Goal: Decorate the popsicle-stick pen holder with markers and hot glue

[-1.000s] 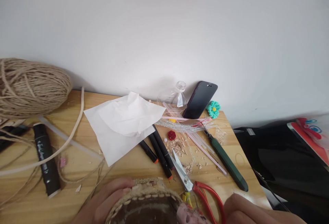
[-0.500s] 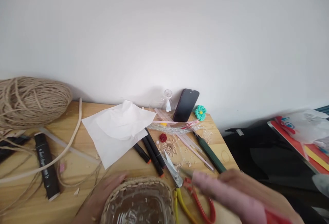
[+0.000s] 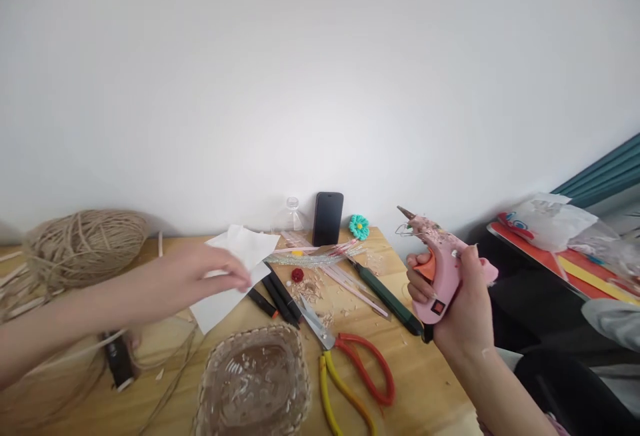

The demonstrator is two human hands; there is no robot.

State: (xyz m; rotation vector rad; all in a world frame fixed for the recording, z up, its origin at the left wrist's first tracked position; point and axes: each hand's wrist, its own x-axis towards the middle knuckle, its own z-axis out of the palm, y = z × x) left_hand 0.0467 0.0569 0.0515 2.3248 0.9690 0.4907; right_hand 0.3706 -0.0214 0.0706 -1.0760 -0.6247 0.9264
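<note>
My right hand [image 3: 467,306] is wrapped round a pink hot glue gun [image 3: 445,266], fingers at its orange trigger and nozzle pointing up and to the left. Glue strands and bits cling around the nozzle end. My left hand [image 3: 213,273] reaches in from the left with fingers extended over the white paper [image 3: 253,243], nothing visible in it. Below stands a clear container with a woven twine rim [image 3: 255,383], touched by neither hand. Beside it lie scissors [image 3: 325,339] with one red and one yellow handle, blades slightly apart.
A twine ball [image 3: 87,243] sits at the back left. Black markers [image 3: 283,296], a red rose-like bead [image 3: 297,275], a green-handled tool [image 3: 390,299] and shavings lie mid-table. A phone [image 3: 329,219], clear bottle [image 3: 293,213] and teal flower [image 3: 359,227] stand near the wall.
My left hand has left the container's side and moved up over the paper. The right hand has raised the glue gun above the table's right edge. The view has shifted.
</note>
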